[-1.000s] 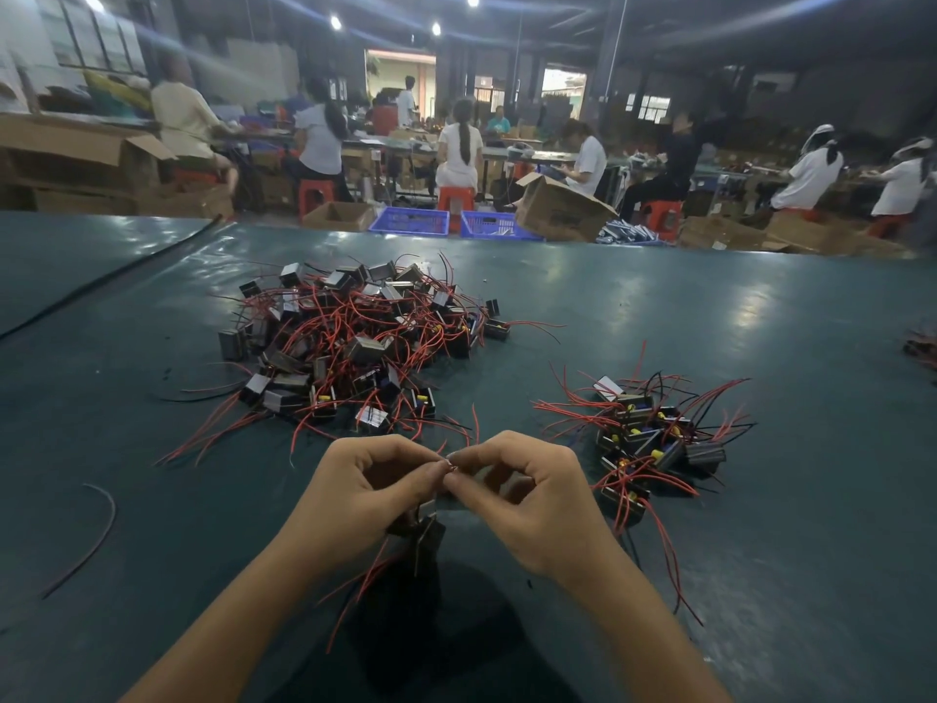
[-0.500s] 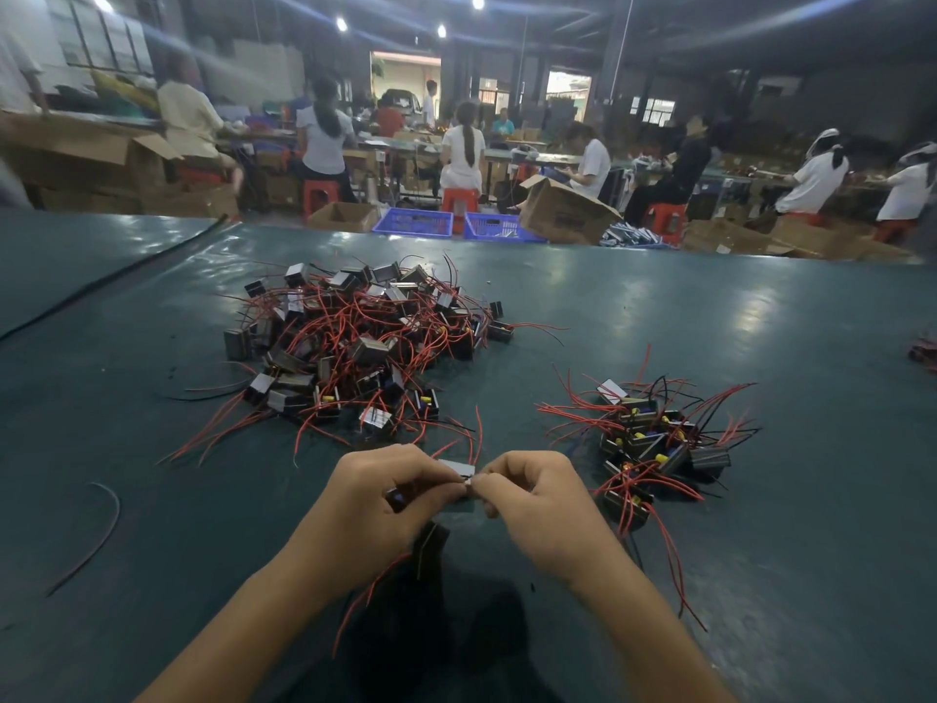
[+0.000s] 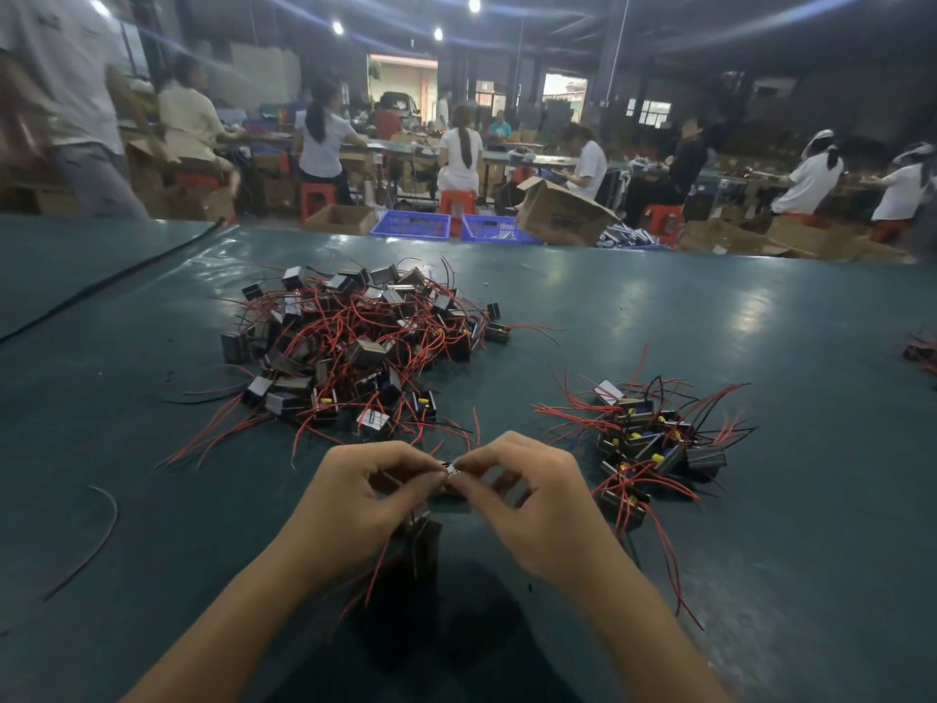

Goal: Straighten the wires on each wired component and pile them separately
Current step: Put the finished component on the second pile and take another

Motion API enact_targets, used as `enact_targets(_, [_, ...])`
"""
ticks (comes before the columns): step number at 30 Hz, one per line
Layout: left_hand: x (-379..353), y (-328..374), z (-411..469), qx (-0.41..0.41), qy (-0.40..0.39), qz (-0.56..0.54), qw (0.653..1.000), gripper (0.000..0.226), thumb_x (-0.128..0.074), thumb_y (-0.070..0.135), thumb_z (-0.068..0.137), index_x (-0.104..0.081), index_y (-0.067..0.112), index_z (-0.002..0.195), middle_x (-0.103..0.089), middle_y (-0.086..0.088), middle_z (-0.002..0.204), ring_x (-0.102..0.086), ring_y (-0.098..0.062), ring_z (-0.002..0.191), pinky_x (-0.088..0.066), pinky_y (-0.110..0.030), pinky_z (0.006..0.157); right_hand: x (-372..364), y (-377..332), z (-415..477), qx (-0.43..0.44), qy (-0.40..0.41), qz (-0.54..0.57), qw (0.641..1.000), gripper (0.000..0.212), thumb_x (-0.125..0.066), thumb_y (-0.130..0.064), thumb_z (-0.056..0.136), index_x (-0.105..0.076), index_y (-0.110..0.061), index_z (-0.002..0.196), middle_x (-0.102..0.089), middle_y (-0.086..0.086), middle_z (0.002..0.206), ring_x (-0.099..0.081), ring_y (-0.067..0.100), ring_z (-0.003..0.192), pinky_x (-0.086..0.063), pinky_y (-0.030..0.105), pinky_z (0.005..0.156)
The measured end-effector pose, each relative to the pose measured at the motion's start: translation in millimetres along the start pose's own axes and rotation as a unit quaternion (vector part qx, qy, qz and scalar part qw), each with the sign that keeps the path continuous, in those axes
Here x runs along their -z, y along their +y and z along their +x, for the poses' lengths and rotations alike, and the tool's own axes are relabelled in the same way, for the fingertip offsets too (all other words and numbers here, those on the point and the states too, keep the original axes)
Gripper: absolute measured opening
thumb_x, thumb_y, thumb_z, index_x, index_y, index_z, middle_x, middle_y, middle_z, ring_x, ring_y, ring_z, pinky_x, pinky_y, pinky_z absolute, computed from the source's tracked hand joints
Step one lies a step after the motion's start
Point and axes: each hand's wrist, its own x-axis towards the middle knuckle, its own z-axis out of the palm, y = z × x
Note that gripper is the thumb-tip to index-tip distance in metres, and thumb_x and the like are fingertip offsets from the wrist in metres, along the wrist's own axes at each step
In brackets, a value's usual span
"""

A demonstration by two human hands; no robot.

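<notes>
Small black block component with thin red wires (image 3: 425,545) is held between the two hands, right in front of me and near my side of the table. I see the left hand (image 3: 365,504) with its fingers curled, and its thumb and first finger pinch the top bit of the component. The right hand (image 3: 532,509) is curled too. Its thumb and first finger pinch the same small bit, so the fingertips of both hands nearly touch. The dark block hangs down under the left hand, and its red wires trail toward me. I cannot tell how much of it is hidden behind the left hand. Past the hands, on the left, lies a big messy pile of black blocks with tangled red wires (image 3: 355,342). Near the right hand lies a smaller pile of the same blocks with red and black wires (image 3: 654,438) sticking out. The two piles do not touch. All of this is on a wide shiny dark green table top (image 3: 760,322). One loose thin curved wire (image 3: 114,512) lies alone far to the left. Behind the table I see two blue plastic crates (image 3: 410,224), a tipped brown cardboard box (image 3: 563,215), and people in light shirts (image 3: 459,159) sitting on red stools.
</notes>
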Motion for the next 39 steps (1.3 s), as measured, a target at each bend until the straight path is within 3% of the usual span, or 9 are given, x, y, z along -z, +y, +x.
enact_targets(4, [1, 1, -1, 0.032, -0.026, -0.056, 0.998, 0.013, -0.069, 0.029, 0.075, -0.076, 0.022, 0.083, -0.074, -0.001, 0.076, -0.068, -0.021, 0.070, -0.055, -0.032, 0.064, -1, 4, -1, 0.089, 0.029, -0.028, 0.995, 0.012, -0.070, -0.024, 0.088, -0.073, -0.016, 0.097, -0.063, -0.008, 0.091, -0.059, 0.012, 0.065, -0.051, 0.039, 0.057])
enact_targets(8, [2, 1, 0, 0.033, -0.040, -0.075, 0.996, 0.012, -0.069, 0.028, 0.076, -0.076, 0.022, 0.083, -0.074, 0.002, 0.076, -0.068, -0.009, 0.068, -0.053, -0.021, 0.063, 1, 8, 0, 0.125, 0.045, -0.074, 0.988, 0.011, -0.070, -0.025, 0.088, -0.073, -0.014, 0.090, -0.063, -0.008, 0.086, -0.057, 0.009, 0.061, -0.051, 0.037, 0.052])
enact_targets(11, [2, -1, 0, 0.040, -0.039, -0.079, 0.995, 0.013, -0.069, 0.030, 0.075, -0.077, 0.023, 0.083, -0.074, -0.001, 0.075, -0.068, -0.015, 0.067, -0.054, -0.028, 0.063, -1, 7, -1, 0.105, 0.044, -0.108, 0.988, 0.015, -0.064, -0.030, 0.091, -0.068, -0.017, 0.087, -0.054, -0.018, 0.080, -0.048, 0.002, 0.061, -0.048, 0.031, 0.051])
enact_targets(13, [2, -2, 0, 0.025, -0.024, -0.061, 0.998, 0.012, -0.070, 0.030, 0.074, -0.076, 0.023, 0.082, -0.074, 0.003, 0.074, -0.068, -0.012, 0.066, -0.056, -0.027, 0.062, -8, 4, -3, 0.046, 0.025, -0.108, 0.993, 0.017, -0.058, -0.036, 0.093, -0.062, -0.022, 0.084, -0.045, -0.023, 0.073, -0.043, -0.001, 0.061, -0.041, 0.022, 0.054])
enact_targets(16, [5, -6, -1, -0.094, -0.006, 0.071, 0.993, 0.008, -0.072, 0.024, 0.082, -0.076, 0.017, 0.085, -0.071, 0.009, 0.075, -0.066, -0.007, 0.068, -0.054, -0.026, 0.062, -20, -1, -2, -0.125, -0.044, -0.032, 0.991, 0.023, -0.054, -0.036, 0.096, -0.056, -0.025, 0.076, -0.050, -0.015, 0.065, -0.045, 0.002, 0.056, -0.042, 0.030, 0.056])
enact_targets(20, [3, -9, -2, -0.187, -0.022, 0.199, 0.962, 0.011, -0.070, 0.019, 0.083, -0.076, 0.010, 0.087, -0.069, 0.005, 0.081, -0.065, -0.012, 0.074, -0.053, -0.031, 0.065, -16, -13, 1, -0.416, -0.114, 0.291, 0.854, 0.029, -0.055, -0.027, 0.098, -0.058, -0.018, 0.070, -0.052, -0.003, 0.065, -0.050, 0.006, 0.039, -0.029, 0.016, 0.039])
enact_targets(24, [6, -5, 2, -0.084, 0.027, 0.066, 0.994, 0.009, -0.072, 0.023, 0.079, -0.077, 0.017, 0.084, -0.071, 0.012, 0.074, -0.066, -0.006, 0.067, -0.054, -0.026, 0.061, -1, -11, 4, -0.282, -0.100, 0.329, 0.896, 0.012, -0.062, -0.017, 0.094, -0.070, -0.017, 0.085, -0.069, -0.005, 0.072, -0.058, 0.004, 0.055, -0.039, 0.016, 0.043])
enact_targets(28, [8, -2, 3, -0.017, 0.008, 0.019, 1.000, 0.007, -0.073, 0.018, 0.078, -0.075, 0.022, 0.082, -0.071, 0.012, 0.071, -0.066, -0.006, 0.061, -0.056, -0.025, 0.059, -3, -2, 2, -0.081, -0.018, 0.124, 0.989, 0.009, -0.070, -0.013, 0.088, -0.075, -0.020, 0.088, -0.065, -0.017, 0.070, -0.057, 0.004, 0.062, -0.040, 0.011, 0.056])
enact_targets(39, [6, 0, 1, -0.023, -0.026, 0.014, 0.999, 0.004, -0.075, 0.015, 0.080, -0.077, 0.016, 0.083, -0.072, 0.009, 0.072, -0.066, -0.007, 0.066, -0.052, -0.022, 0.063, -6, 5, -1, 0.077, 0.032, -0.041, 0.996, 0.008, -0.069, -0.028, 0.087, -0.071, -0.021, 0.086, -0.052, -0.023, 0.078, -0.049, -0.001, 0.062, -0.049, 0.033, 0.054])
